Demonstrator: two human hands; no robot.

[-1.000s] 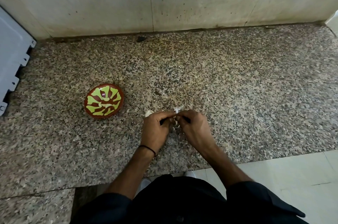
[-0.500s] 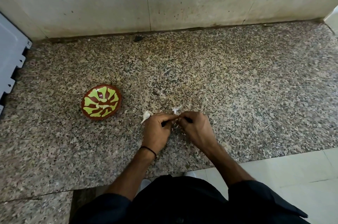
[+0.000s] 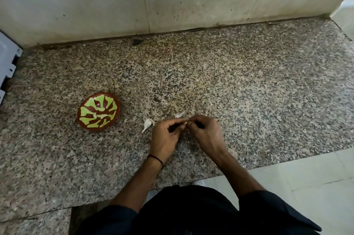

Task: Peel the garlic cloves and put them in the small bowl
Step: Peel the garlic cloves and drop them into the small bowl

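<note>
Surface (image 3: 249,91): speckled granite slab, fills mid frame, runs back to the wall. On it: small bowl (image 3: 98,111) mid-left, brown w/ green pattern, upright. Garlic clove (image 3: 147,124) just right of bowl, not touching, skin on, tail toward lower left. Peel scraps (image 3: 180,115) near center. Dark speck (image 3: 137,41) at back edge. White panel (image 3: 7,62) far left; can't tell if it's on the slab.

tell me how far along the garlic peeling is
Done: pale pieces in the small bowl may be peeled cloves, though its pattern makes that unclear; skin scraps lie on the counter. In hand: left hand and right hand pinch a held clove between them. Left: one whole clove waits beside the left hand.
</note>
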